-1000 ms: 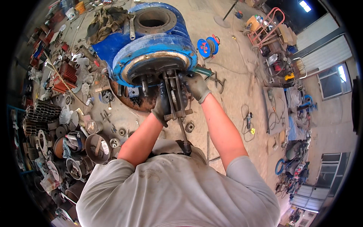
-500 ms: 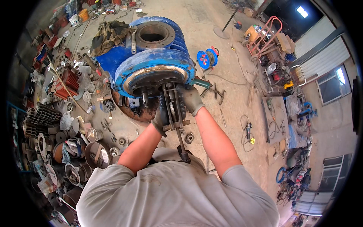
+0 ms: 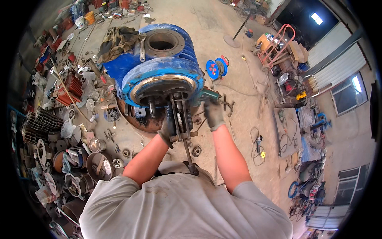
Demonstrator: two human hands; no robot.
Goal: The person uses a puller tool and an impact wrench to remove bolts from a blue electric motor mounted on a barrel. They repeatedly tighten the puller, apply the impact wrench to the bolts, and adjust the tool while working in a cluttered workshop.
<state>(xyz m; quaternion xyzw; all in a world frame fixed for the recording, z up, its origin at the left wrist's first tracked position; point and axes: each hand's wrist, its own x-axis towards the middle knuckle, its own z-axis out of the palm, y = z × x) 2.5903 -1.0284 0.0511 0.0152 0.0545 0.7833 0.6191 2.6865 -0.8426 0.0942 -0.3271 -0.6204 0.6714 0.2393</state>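
A blue pump-like casing [image 3: 159, 69] stands ahead of me, its round open end toward me. From its dark inside juts a metal puller [image 3: 181, 135] with long parallel arms, a crossbar and a central screw reaching back toward my shirt. My left hand [image 3: 168, 123], in a dark-palmed work glove, is closed round the puller's arms, fingertips showing on the far side. To the right, my gloved right hand [image 3: 214, 113] is off the puller, just below a green tool [image 3: 210, 95] beside the casing. Its fingers are dark and blurred; whether they touch the tool is unclear.
On the casing lie a wrench [image 3: 142, 49] and a crumpled cloth [image 3: 119, 42]. A blue cable reel [image 3: 217, 68] stands on the floor at right, near a loose puller [image 3: 227, 104]. Metal parts and drums crowd the left. A red hand truck [image 3: 280, 46] stands far right.
My right hand has come off the puller and moved right, toward the green tool. My left hand stays round the puller. The view has shifted slightly.
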